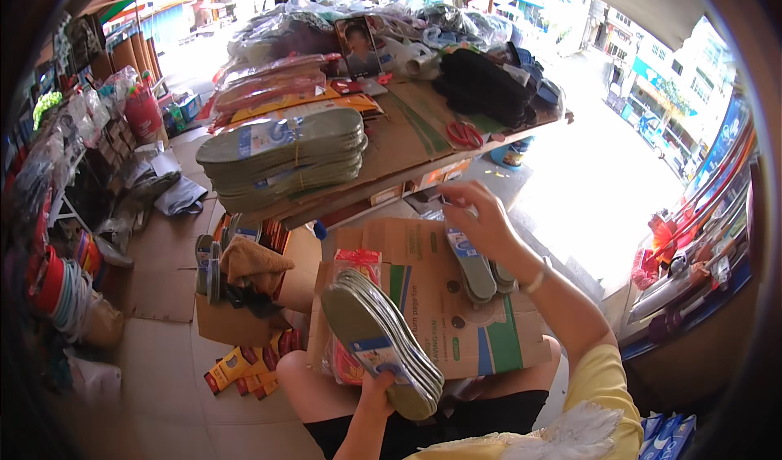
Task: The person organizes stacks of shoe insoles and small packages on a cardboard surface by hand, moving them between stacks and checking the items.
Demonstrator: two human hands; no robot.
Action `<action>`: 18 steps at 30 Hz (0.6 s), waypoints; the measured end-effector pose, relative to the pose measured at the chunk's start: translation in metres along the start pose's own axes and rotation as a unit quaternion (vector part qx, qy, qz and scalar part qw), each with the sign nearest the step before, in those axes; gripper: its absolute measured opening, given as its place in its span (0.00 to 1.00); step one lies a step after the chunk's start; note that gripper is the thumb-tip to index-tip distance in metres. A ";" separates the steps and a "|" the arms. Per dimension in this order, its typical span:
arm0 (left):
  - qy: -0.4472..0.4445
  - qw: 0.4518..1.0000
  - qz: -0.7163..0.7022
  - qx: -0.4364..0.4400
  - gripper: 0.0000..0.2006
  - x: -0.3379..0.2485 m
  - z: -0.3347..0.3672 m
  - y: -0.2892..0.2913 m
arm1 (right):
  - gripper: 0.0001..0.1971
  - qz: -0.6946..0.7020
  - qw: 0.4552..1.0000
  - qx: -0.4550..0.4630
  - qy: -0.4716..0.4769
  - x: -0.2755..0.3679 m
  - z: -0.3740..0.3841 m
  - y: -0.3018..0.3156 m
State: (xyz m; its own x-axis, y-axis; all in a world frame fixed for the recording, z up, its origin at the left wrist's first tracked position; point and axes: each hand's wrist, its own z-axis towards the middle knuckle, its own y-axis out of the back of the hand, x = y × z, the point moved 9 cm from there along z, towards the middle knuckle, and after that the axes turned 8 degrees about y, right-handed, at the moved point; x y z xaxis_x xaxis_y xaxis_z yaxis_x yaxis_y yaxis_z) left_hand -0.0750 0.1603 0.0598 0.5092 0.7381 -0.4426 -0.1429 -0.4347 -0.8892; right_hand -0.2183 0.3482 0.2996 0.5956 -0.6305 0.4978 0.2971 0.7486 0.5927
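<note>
My left hand (378, 388) grips a thick stack of grey-green shoe insoles (383, 330) in clear wrapping with a blue and white label, tilted over my lap. My right hand (482, 217) is raised over the far edge of a flattened cardboard box (423, 256) on my knees. Its fingers are bent in a pinch; whatever they hold is too small to make out. Just below that hand, more insoles (471, 269) lie on the cardboard. A red-patterned packet (349, 362) sits partly under the stack in my left hand.
Ahead, a cardboard-covered table (407, 122) bears a banded pile of insoles (285, 155), red scissors (464, 134), dark cloth goods (485, 85) and plastic-wrapped packs (269, 85). An open carton (232, 317) with a brown cloth (254, 263) stands at left, beside yellow-red boxes (244, 370).
</note>
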 end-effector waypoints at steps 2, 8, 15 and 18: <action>0.010 1.000 0.010 0.006 0.31 -0.001 -0.009 0.003 | 0.15 -0.043 0.997 -0.035 0.052 -0.015 0.047 -0.004; 0.107 0.991 0.007 -0.081 0.28 0.010 -0.028 0.035 | 0.15 -0.191 0.981 -0.015 0.001 -0.071 0.126 -0.030; 0.109 0.981 0.093 -0.134 0.26 0.005 -0.042 0.076 | 0.13 -0.306 0.943 0.031 -0.125 -0.095 0.156 -0.052; 0.100 0.982 0.096 -0.126 0.27 0.003 -0.034 0.076 | 0.11 -0.326 0.939 0.011 -0.111 -0.102 0.159 -0.054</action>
State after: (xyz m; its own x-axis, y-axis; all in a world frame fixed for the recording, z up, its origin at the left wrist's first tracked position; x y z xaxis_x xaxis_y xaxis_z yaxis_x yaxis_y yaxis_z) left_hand -0.0553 0.1118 -0.0051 0.6541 0.5249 -0.5446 -0.0500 -0.6884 -0.7236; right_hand -0.4140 0.3399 0.3177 0.1207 -0.9824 0.1427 0.5276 0.1853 0.8291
